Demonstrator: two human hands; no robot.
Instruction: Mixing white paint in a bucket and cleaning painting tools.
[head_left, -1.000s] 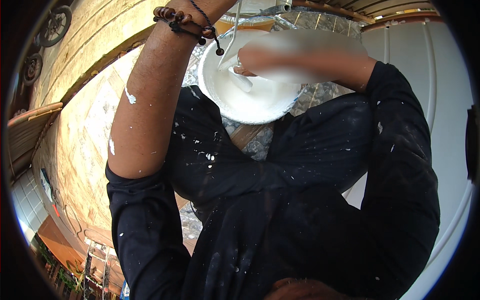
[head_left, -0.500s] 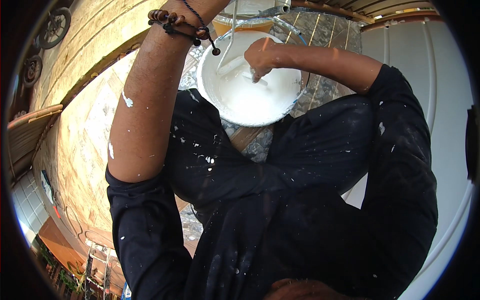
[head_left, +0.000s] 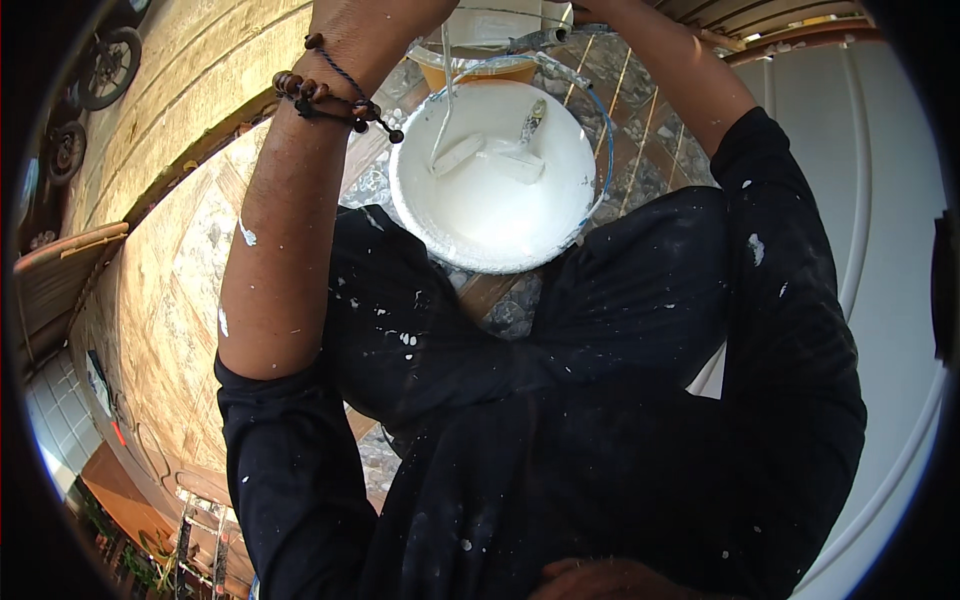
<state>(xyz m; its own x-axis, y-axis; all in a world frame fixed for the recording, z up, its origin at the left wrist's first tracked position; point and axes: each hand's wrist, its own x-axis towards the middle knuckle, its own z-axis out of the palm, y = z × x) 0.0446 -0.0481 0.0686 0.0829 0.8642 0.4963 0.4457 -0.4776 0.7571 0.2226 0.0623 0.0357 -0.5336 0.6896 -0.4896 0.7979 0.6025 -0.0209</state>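
Observation:
A round white bucket [head_left: 400,200] sits between my bent legs, with white paint or paste inside. In it lie a paint roller [head_left: 460,156] coated white and a scraper [head_left: 517,165] whose smeared handle rests toward the far wall. The roller's thin white rod rises over the rim toward the top edge. My left hand [head_left: 425,12] is at the top edge, left of that rod, its fingers out of the picture. My right hand [head_left: 592,6], beyond the bucket near a whitish container [head_left: 490,30], is mostly cut off, so its grip is hidden.
An orange-yellow tub [head_left: 500,72] stands just behind the bucket, with a dark pipe end [head_left: 540,39] above it. A bluish cord [head_left: 607,125] curves along the bucket's right side. White panels and a pipe [head_left: 858,170] are at right; wooden boards [head_left: 215,75] lie at left.
My right hand has let go of the scraper and moved up out of the bucket to the top edge. The scraper now lies in the bucket. My left arm has shifted slightly.

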